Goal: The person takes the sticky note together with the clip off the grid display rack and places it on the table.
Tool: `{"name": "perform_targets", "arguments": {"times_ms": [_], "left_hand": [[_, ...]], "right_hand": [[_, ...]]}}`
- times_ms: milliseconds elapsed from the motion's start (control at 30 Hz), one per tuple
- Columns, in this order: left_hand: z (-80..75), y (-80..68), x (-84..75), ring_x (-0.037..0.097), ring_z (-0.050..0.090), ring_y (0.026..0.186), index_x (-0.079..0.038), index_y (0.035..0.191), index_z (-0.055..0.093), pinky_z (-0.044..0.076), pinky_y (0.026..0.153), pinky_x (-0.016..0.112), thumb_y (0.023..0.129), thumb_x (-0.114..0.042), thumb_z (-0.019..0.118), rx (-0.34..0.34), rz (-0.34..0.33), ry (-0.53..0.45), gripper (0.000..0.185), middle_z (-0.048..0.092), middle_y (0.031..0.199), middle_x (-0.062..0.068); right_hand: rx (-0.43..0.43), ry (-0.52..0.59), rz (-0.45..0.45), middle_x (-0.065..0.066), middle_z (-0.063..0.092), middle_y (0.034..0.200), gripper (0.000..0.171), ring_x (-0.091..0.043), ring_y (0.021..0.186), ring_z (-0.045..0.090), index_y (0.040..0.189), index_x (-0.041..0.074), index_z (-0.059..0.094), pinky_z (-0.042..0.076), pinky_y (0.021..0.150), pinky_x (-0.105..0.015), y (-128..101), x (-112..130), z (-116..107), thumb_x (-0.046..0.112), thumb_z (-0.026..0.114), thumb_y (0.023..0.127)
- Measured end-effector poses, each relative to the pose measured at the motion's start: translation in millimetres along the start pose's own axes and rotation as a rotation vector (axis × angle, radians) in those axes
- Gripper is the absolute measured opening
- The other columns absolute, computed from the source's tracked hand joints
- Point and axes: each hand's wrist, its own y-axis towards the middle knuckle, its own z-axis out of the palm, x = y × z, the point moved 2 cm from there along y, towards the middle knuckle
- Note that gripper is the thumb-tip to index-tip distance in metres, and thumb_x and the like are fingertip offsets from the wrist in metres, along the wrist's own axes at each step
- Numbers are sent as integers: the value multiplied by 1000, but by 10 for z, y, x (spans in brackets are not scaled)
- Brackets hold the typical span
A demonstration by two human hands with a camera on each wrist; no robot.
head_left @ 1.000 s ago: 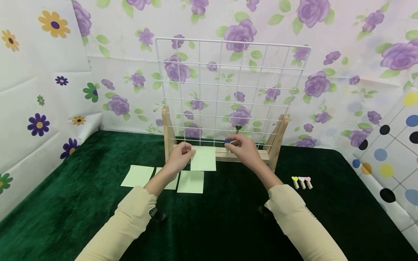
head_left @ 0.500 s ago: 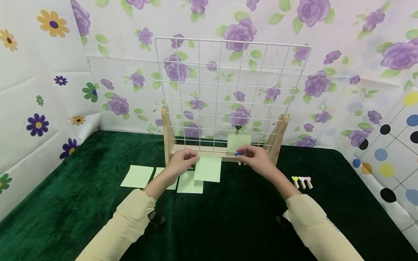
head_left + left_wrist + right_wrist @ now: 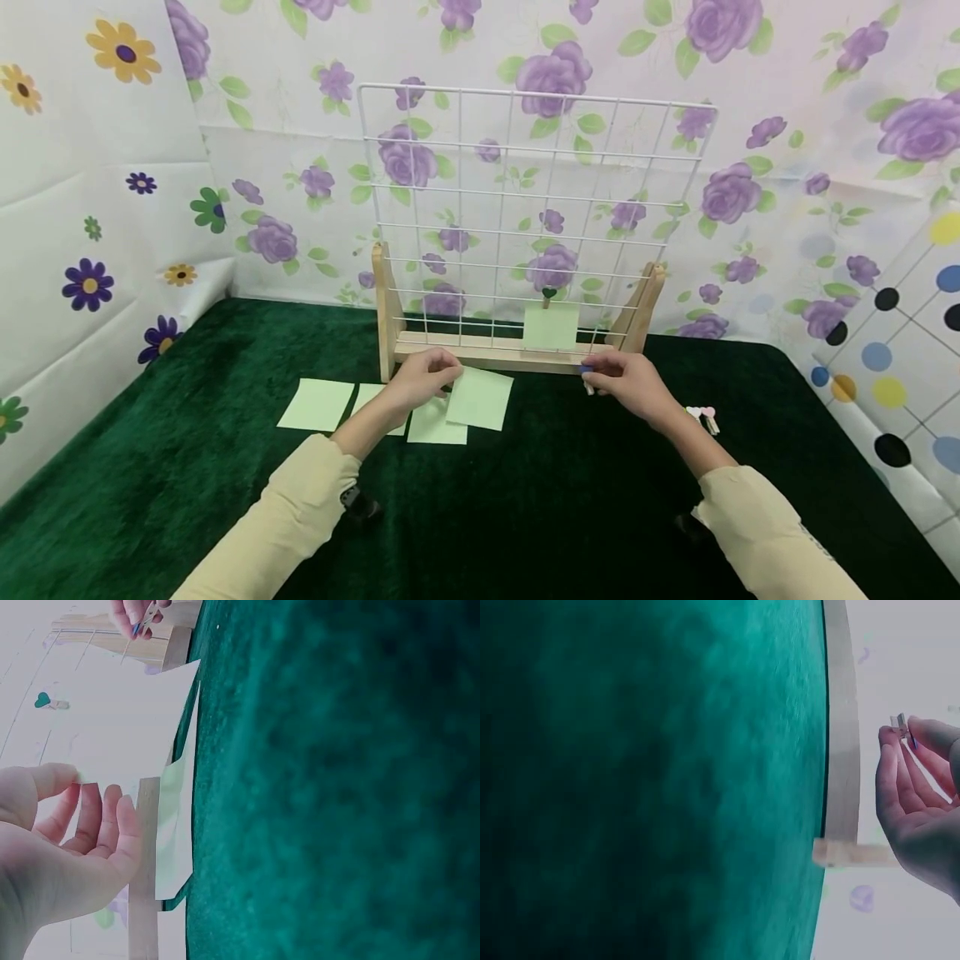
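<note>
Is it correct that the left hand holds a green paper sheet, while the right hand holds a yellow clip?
Not quite. The left hand holds the green paper sheet, but the clip in the right hand is blue, not yellow. The head view shows it.

- A dark green plush cloth (image 3: 187, 467) covers the whole work surface, running back to the flowered wall covering.
- A wooden stand (image 3: 517, 350) sits on the cloth toward the back, its two uprights holding a white wire grid (image 3: 532, 200) upright.
- Pale green paper squares (image 3: 315, 404) lie flat on the cloth in front of the stand's left end, in a row; the middle and right ones are partly hidden by an arm and a lifted sheet.
- Small wooden clips with heart-shaped tops (image 3: 705, 417) lie together on the cloth to the right, well apart from the papers and partly hidden behind a wrist.
</note>
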Motion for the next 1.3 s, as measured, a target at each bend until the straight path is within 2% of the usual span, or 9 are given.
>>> {"name": "perform_targets", "arguments": {"times_ms": [167,300,467,700,1067,1300], "left_hand": [[30,-8,-15,20,55,91,-2,106,63,51,81,39,99,-16,56,2,-14,11,17,59,96,7],[58,-8,-13,21,56,91,-2,107,63,51,80,38,98,-14,57,12,-23,-6,16,61,97,9],[86,6,-6,21,59,90,-2,106,63,52,78,37,98,-13,58,15,-20,4,15,62,98,9],[116,21,1,21,60,90,-3,105,64,52,77,36,97,-14,60,27,-32,56,14,64,97,8],[142,62,6,20,58,87,-4,104,65,52,73,33,96,-15,61,38,-53,146,14,63,97,7],[163,131,25,20,56,87,-5,103,67,49,70,31,96,-15,61,47,-57,224,14,62,97,6]], "right_hand": [[-4,-23,68,-14,67,104,34,-22,85,64,121,-3,63,55,74,-39,-65,-84,-123,19,65,95],[-9,-44,73,-12,67,99,34,-22,81,62,120,-2,63,54,71,-37,-127,-130,-209,21,65,94],[9,-54,99,-13,66,103,34,-21,85,63,118,-3,63,55,76,-39,-212,-191,-312,21,65,94],[16,-52,155,-18,64,113,40,-24,94,63,122,-3,61,54,80,-38,-321,-264,-476,27,64,95],[-14,-98,180,-16,65,111,46,-21,91,65,123,-3,60,55,77,-33,-479,-447,-743,34,61,96],[-58,-107,217,-20,64,114,51,-15,88,65,127,-5,57,55,75,-30,-582,-579,-957,36,60,97]]}}
